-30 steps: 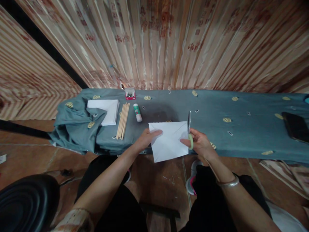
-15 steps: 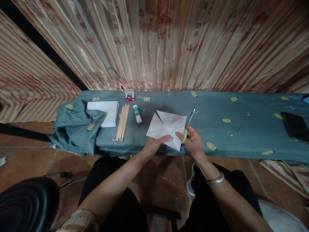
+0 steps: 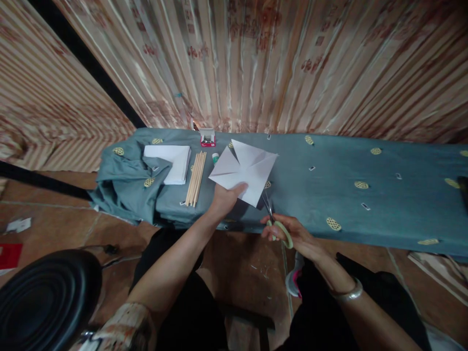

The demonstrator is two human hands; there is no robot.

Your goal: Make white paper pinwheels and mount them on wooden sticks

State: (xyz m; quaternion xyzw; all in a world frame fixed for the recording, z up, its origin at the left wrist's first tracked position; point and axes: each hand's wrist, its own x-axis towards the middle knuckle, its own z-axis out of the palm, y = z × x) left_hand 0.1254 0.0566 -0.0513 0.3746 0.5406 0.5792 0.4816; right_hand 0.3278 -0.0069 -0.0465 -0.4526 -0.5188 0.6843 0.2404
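My left hand [image 3: 225, 199] pinches the near edge of a white paper square [image 3: 252, 168], thumb on top. Slits run from the paper's corners toward its middle, and it is held up over the table. In my right hand [image 3: 287, 228] is a pair of scissors [image 3: 271, 218] with pale green handles, fingers through the loops. Their blades point up and away, just off the paper's near right corner. Behind the paper a glue stick [image 3: 215, 158] shows only its green and white end; the rest is hidden.
Left of the paper lie a row of wooden sticks [image 3: 196, 179] and a stack of white paper [image 3: 179, 168]. A small red and white box [image 3: 207, 138] stands at the back. A dark object [image 3: 463, 190] lies far right on the teal cloth [image 3: 391, 214]. A black round stool [image 3: 47, 297] is low left.
My left hand has lifted the paper up and away, over part of the glue stick. My right hand has drawn the scissors back toward me, apart from the paper. The view has shifted.
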